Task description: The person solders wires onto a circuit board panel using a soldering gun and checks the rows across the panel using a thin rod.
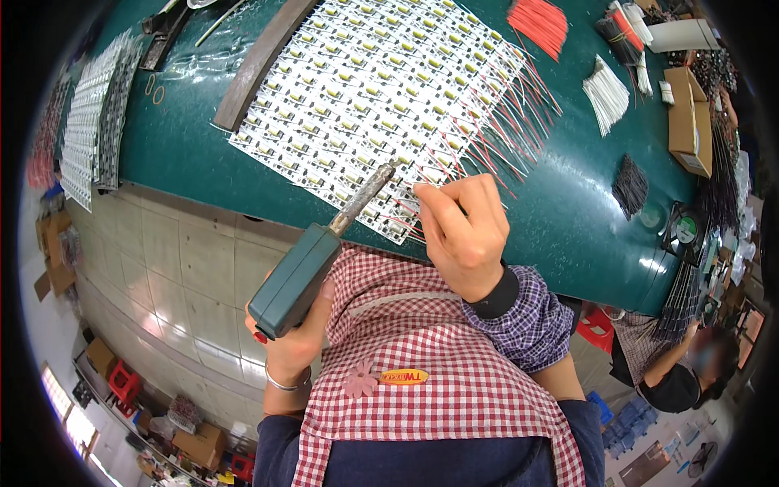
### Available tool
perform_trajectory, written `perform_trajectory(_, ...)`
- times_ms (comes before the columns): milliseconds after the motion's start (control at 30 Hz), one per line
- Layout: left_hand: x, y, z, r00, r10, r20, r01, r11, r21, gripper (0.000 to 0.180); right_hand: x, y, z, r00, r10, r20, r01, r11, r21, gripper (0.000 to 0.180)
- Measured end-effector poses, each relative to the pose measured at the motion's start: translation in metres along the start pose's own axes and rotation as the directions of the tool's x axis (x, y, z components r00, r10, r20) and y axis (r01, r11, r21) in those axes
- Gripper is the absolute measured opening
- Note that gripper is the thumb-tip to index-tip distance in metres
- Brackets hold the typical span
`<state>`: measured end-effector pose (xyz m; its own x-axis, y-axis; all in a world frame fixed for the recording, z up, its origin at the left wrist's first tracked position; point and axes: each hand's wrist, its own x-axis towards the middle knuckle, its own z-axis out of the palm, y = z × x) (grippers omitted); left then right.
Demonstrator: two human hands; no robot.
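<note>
My left hand (296, 345) is wrapped round the handle of a dark green soldering gun (296, 280). Its long, stained metal barrel points up and to the right, with the tip over a sheet of white circuit boards (349, 97). This panel carries rows of small yellowish-green parts and lies on the green table. Close to the tip, my right hand (466, 235) has thumb and forefinger pinched together over the panel's near right part. What sits in the pinch is too small to make out. Red and white wires (507, 122) stick out along the panel's right side.
A dark bar (264, 65) lies along the panel's left edge. Bundles of red wires (540, 26), white wires (606, 93) and black wires (630, 187) rest on the table (568, 219). More panels (97, 122) stand at far left. Another person (682, 365) sits at the right.
</note>
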<state>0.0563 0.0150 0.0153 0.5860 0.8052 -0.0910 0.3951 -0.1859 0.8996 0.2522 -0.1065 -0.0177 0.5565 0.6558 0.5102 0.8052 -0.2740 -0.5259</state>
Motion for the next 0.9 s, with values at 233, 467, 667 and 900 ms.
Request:
perform_trajectory(233,-0.0024,-0.0014,-0.0052,1.000,0.013,0.024,-0.013,1.000,0.004,0.021,-0.0062,-0.0006,0.0064,0.997,0.019,0.068,-0.023,0.998,0.060,0.024)
perform_trajectory(467,-0.0017,-0.0012,-0.0074,0.995,0.083,0.062,-0.085,0.996,0.028,0.019,-0.0065,-0.0019,0.0067,0.996,0.025,0.086,-0.030,0.998,0.056,0.023)
perform_trajectory(667,-0.0020,-0.0019,-0.0075,0.994,0.076,0.075,-0.078,0.997,0.021,0.018,-0.0059,-0.0034,0.0073,0.996,0.029,0.084,-0.033,0.999,0.039,0.024)
perform_trajectory(900,-0.0005,-0.0004,-0.0078,0.990,0.108,0.092,-0.112,0.993,0.042,0.016,-0.0046,-0.0039,0.0069,0.997,0.027,0.077,-0.029,0.999,0.026,0.022)
